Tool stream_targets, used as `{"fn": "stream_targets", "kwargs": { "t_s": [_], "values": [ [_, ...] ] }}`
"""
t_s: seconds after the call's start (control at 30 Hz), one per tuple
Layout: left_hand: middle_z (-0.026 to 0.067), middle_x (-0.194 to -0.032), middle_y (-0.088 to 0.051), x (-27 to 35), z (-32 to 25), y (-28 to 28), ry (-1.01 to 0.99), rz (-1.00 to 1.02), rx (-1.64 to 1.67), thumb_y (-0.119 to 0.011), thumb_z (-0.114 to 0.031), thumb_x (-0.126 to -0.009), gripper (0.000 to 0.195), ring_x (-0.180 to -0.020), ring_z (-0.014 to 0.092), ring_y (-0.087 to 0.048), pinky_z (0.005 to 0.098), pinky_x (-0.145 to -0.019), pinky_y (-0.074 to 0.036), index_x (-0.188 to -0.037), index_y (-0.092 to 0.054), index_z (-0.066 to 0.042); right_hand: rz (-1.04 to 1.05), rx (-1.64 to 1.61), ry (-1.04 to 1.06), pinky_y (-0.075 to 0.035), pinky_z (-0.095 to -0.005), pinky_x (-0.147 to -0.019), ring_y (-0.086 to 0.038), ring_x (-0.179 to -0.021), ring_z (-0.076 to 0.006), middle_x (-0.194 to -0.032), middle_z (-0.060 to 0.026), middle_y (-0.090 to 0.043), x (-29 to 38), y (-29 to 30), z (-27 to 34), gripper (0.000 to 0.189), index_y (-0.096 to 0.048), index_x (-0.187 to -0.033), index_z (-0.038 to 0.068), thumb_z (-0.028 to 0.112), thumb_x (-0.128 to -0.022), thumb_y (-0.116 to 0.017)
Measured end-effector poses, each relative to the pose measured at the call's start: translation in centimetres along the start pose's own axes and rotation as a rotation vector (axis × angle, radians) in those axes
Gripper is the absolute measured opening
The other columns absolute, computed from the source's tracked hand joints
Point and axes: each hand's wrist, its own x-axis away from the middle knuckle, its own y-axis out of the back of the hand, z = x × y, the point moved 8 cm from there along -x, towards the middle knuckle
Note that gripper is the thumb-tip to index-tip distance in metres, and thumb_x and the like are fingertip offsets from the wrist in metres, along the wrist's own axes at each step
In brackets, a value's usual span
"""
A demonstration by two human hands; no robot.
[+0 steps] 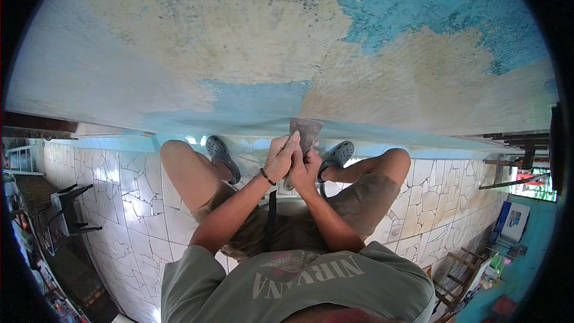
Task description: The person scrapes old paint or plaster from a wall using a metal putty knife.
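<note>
Both my hands grip one metal scraper (pixel 307 131) with a wide flat blade. My left hand (pixel 280 157), dusty and with a dark beaded bracelet at the wrist, lies on its left side, a finger along the blade. My right hand (pixel 306 166) wraps the lower blade and handle, whose butt shows below. The blade's wide edge points at the wall (pixel 251 45), low down; whether it touches cannot be told. Blue paint (pixel 264 96) remains in ragged patches, with bare beige plaster around them.
My feet in dark clogs (pixel 343 152) are near the wall's base, knees apart. A pale tiled floor (pixel 134 215) stretches behind. A dark chair (pixel 67 215) is at left; a wooden rack (pixel 457 273) and a white-and-blue box (pixel 511 222) are at right.
</note>
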Motion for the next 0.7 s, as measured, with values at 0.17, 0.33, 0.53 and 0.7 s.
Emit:
{"fn": "stream_targets", "kwargs": {
  "t_s": [0.17, 0.33, 0.53, 0.7],
  "values": [
    [0.0101, -0.088, -0.069, -0.2, 1.8, 0.9, 0.040, 0.004, -0.066, -0.041, -0.031, -0.102, 0.048, -0.070, 0.009, -0.055, 0.0256, -0.063, -0.048, -0.083, -0.063, 0.006, 0.003, -0.112, -0.059, -0.036, -0.0244, -0.048, -0.046, -0.055, -0.0046, -0.060, 0.0007, -0.054, 0.1, 0.0, -1.0, 0.028, -0.055, -0.070, -0.002, 0.012, -0.094, -0.057],
    [0.0091, -0.081, -0.068, -0.1, -0.7, 0.0, -0.002, -0.024, -0.029, -0.041, -0.032, -0.102, 0.049, -0.067, 0.009, -0.055, 0.0261, -0.061, -0.048, -0.078, -0.062, 0.005, 0.024, -0.221, -0.149, -0.036, -0.0218, -0.051, -0.046, -0.061, -0.0036, -0.066, 0.0028, -0.054, 0.4, -0.3, -0.8, 0.019, -0.056, -0.079, -0.001, 0.010, -0.095, -0.054],
    [0.0009, -0.064, -0.057, -0.5, 1.4, 0.4, 0.017, -0.079, 0.060, -0.046, -0.040, -0.100, 0.051, -0.054, 0.006, -0.050, 0.0254, -0.046, -0.041, -0.078, -0.065, 0.002, 0.000, -0.118, -0.052, -0.036, -0.0252, -0.044, -0.047, -0.052, -0.0052, -0.058, 0.0003, -0.053, -0.1, 0.3, -0.5, 0.029, -0.051, -0.070, 0.000, 0.013, -0.095, -0.057],
    [0.0040, -0.070, -0.063, -0.5, 0.6, 0.0, 0.013, -0.040, 0.063, -0.046, -0.041, -0.099, 0.051, -0.057, 0.007, -0.053, 0.0246, -0.048, -0.044, -0.085, -0.068, 0.003, 0.001, -0.128, -0.085, -0.036, -0.0252, -0.044, -0.046, -0.051, -0.0058, -0.058, 0.0008, -0.052, 0.0, 0.4, -0.8, 0.027, -0.051, -0.070, 0.001, 0.013, -0.095, -0.057]
  ]
}}
